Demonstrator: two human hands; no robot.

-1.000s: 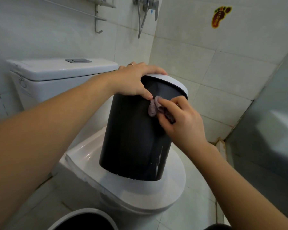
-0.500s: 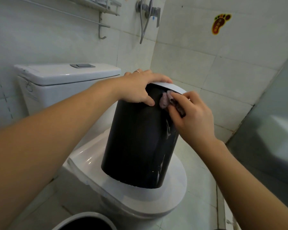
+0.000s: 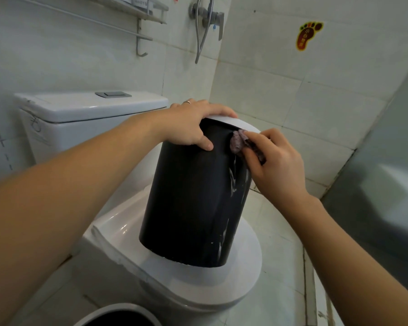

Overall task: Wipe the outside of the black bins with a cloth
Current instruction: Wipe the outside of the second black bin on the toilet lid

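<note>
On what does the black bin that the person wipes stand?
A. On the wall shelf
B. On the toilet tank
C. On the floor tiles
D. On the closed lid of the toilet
D: the black bin stands with its base on the closed white toilet lid, while the left hand grips its top.

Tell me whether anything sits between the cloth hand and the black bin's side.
Nothing visible does. The right hand already presses the cloth against the black bin near its top. The left hand grips the rim just beside it, not under it.
</note>
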